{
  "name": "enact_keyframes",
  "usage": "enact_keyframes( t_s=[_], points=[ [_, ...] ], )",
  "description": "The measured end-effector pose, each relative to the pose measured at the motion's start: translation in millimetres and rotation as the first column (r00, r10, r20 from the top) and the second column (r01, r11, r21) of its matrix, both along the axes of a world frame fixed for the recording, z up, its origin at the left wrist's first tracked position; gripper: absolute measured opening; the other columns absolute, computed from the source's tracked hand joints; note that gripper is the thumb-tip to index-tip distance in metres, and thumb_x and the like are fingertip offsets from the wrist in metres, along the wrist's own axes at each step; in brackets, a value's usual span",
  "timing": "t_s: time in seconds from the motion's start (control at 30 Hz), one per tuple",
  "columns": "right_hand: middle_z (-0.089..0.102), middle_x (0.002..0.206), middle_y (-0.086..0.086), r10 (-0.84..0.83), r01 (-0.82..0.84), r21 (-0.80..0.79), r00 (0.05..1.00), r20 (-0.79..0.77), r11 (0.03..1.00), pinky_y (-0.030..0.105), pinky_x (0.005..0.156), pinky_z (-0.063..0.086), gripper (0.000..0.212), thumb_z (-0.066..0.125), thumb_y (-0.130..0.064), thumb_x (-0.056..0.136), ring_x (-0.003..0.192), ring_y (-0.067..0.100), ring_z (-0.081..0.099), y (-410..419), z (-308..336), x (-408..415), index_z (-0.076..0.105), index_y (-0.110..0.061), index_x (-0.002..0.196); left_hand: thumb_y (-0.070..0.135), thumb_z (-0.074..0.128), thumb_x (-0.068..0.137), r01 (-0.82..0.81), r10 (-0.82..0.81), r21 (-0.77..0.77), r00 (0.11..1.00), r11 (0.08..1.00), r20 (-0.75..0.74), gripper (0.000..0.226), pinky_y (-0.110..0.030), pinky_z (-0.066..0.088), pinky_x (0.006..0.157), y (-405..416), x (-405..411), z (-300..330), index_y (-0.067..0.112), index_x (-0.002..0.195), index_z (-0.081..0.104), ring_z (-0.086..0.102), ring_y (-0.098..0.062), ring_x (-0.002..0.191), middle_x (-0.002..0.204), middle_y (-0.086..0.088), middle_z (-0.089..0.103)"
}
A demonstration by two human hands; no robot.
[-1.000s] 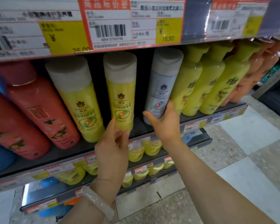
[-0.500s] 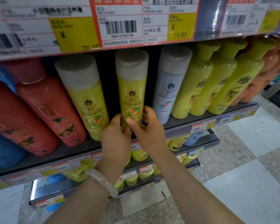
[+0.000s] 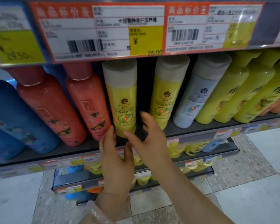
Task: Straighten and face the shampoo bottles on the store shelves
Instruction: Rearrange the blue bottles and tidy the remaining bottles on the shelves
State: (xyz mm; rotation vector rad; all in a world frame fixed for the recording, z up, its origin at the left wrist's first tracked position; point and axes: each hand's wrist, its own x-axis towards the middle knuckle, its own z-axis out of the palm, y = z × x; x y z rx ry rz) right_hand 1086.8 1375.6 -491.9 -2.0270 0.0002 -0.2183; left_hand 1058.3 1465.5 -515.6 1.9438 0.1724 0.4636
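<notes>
A yellow shampoo bottle (image 3: 122,101) with a cream cap leans back on the dark shelf (image 3: 192,129), label facing out. My left hand (image 3: 115,162) reaches up from below, its fingertips against the bottle's lower left edge. My right hand (image 3: 150,139) is spread beside the base, thumb tip on the front and fingers just right of the bottle. Neither hand is closed around it. A second yellow bottle (image 3: 166,97) stands to the right across a dark gap, followed by a pale blue bottle (image 3: 196,97).
Two coral bottles (image 3: 86,102) and blue bottles (image 3: 14,113) fill the shelf's left side. Lime pump bottles (image 3: 229,94) crowd the right. A price-tag rail (image 3: 103,29) overhangs the caps. Lower shelves (image 3: 136,181) hold more bottles above the tiled floor.
Both hands let go of the middle yellow bottle and moved left to the base of the neighbouring yellow bottle. The view shifted left and closer to the shelf.
</notes>
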Motion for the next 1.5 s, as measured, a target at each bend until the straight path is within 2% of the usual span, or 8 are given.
enact_keyframes(
  t_s=[0.53,0.7,0.83,0.97,1.1,1.23,1.4,1.5],
  points=[
    [0.063,0.107,-0.009,-0.121,0.120,0.092,0.993,0.008,0.989,0.032,0.085,0.052,0.040,0.066,-0.029,0.082,0.099,0.008,0.060,10,-4,15,0.049,-0.022,0.119,-0.006,0.052,0.083,0.263,-0.257,0.113,0.964,0.958,-0.064,0.062,-0.037,0.045,0.102,12,18,-3,0.014,0.140,0.038,0.051,-0.019,0.124,0.137,-0.005,0.051],
    [0.062,0.103,-0.013,-0.180,0.177,0.097,0.983,0.020,0.979,0.033,0.087,0.052,0.040,0.067,-0.028,0.081,0.098,0.006,0.061,14,-5,13,0.050,-0.023,0.117,-0.002,0.051,0.083,0.349,-0.345,0.125,0.937,0.929,-0.055,0.060,-0.016,0.037,0.103,19,16,5,0.011,0.140,0.038,0.049,-0.015,0.124,0.138,-0.002,0.049],
    [0.055,0.103,-0.004,-0.324,0.305,0.123,0.926,0.193,0.944,0.028,0.086,0.049,0.035,0.065,-0.029,0.083,0.098,0.012,0.057,28,-12,-12,0.051,-0.020,0.114,0.018,0.049,0.084,0.096,-0.098,0.024,0.993,0.995,0.063,0.043,-0.022,0.040,0.098,27,-10,8,0.009,0.127,0.052,0.053,-0.014,0.116,0.125,-0.003,0.054],
    [0.055,0.112,-0.013,-0.056,0.047,0.064,0.988,0.147,0.997,0.009,0.088,0.042,0.044,0.060,-0.039,0.082,0.101,-0.003,0.053,61,-10,-17,0.052,-0.019,0.120,0.014,0.052,0.086,-0.078,0.078,-0.027,0.997,0.997,0.005,0.050,-0.036,0.040,0.103,48,-8,0,0.010,0.135,0.042,0.047,-0.021,0.122,0.134,-0.011,0.045],
    [0.061,0.119,-0.005,0.059,-0.061,0.203,0.998,0.016,0.977,0.031,0.095,0.049,0.057,0.061,-0.042,0.078,0.110,0.006,0.057,77,-4,10,0.045,-0.022,0.129,0.020,0.049,0.084,0.050,-0.048,0.015,0.993,0.999,-0.104,0.056,-0.045,0.044,0.102,58,7,3,0.015,0.139,0.040,0.049,-0.022,0.126,0.137,-0.009,0.050],
    [0.064,0.112,-0.004,0.006,-0.010,0.213,1.000,0.018,0.977,0.036,0.091,0.051,0.049,0.066,-0.031,0.079,0.103,0.007,0.060,78,-5,15,0.048,-0.024,0.124,0.000,0.050,0.085,0.075,-0.065,0.088,0.992,0.993,-0.112,0.056,-0.041,0.043,0.103,64,8,4,0.013,0.139,0.040,0.050,-0.023,0.124,0.134,-0.011,0.052],
    [0.064,0.103,-0.015,-0.027,0.026,0.226,1.000,0.002,0.974,0.014,0.082,0.049,0.041,0.067,-0.022,0.082,0.094,-0.007,0.061,80,-3,14,0.052,-0.022,0.119,-0.001,0.051,0.085,0.146,-0.133,0.117,0.985,0.982,-0.112,0.058,-0.035,0.039,0.107,69,8,2,0.012,0.141,0.037,0.045,-0.022,0.129,0.140,-0.009,0.048],
    [0.067,0.105,-0.005,-0.154,0.133,0.308,0.987,0.044,0.942,0.029,0.088,0.053,0.029,0.067,-0.018,0.083,0.096,0.003,0.064,86,-5,-3,0.058,-0.018,0.110,0.000,0.050,0.086,0.195,-0.183,0.127,0.978,0.972,-0.104,0.059,-0.002,0.018,0.106,72,-3,7,0.012,0.142,0.033,0.030,-0.012,0.138,0.149,-0.007,0.033]
  ],
)
